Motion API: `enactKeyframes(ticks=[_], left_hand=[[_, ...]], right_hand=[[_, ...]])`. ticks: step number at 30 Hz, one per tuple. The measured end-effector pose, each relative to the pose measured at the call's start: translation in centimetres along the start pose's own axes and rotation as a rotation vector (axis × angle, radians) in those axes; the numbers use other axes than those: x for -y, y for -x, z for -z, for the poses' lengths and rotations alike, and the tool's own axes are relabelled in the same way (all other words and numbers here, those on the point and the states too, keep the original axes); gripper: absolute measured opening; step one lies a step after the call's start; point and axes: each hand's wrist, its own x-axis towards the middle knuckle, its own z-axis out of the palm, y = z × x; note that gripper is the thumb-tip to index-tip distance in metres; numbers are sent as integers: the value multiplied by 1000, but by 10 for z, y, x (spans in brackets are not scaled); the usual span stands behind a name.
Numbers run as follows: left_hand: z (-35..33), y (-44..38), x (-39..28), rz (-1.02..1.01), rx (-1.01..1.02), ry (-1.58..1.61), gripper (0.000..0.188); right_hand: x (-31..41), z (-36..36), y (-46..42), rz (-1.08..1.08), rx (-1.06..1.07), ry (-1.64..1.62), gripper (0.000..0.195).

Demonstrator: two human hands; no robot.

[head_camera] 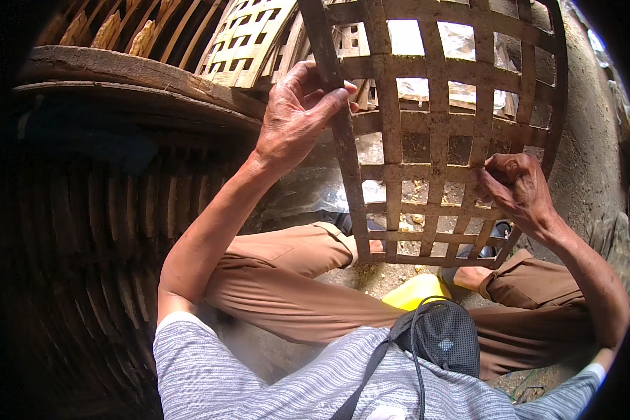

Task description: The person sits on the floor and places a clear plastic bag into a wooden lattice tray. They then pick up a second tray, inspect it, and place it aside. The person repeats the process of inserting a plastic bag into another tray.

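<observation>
A woven lattice panel [438,123] of flat, dark wooden or bamboo strips stands raised in front of me, framed by thicker bars along its sides. My left hand [299,113] grips the left bar, with the thumb on the near side and fingertips showing past it. Lower down on the right, my right hand [520,186] has its thumb and curled fingers pinched at a strip inside the right bar; the exact fingertip contact is partly hidden. Through the square gaps I see the ground and pale sheeting. The panel's top runs out of view.
Lighter lattice panels [244,39] lean at the upper left behind a curved wooden edge [136,71]. A dark slatted structure [136,205] fills the left side. A yellow object [417,291] lies between my legs, and a black mesh pouch [443,336] hangs at my waist.
</observation>
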Motion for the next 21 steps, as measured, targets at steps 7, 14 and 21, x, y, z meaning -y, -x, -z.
enactKeyframes(ticks=[7,14,21], left_hand=[[8,-1,-3,78,30,81,32],[14,4,-17,219,34,214,17],[16,3,-12,220,3,134,19]], right_hand=[[-12,-5,0,117,-40,46,21],[-3,-4,0,-3,1,58,19],[-12,-4,-5,122,-87,90,20]])
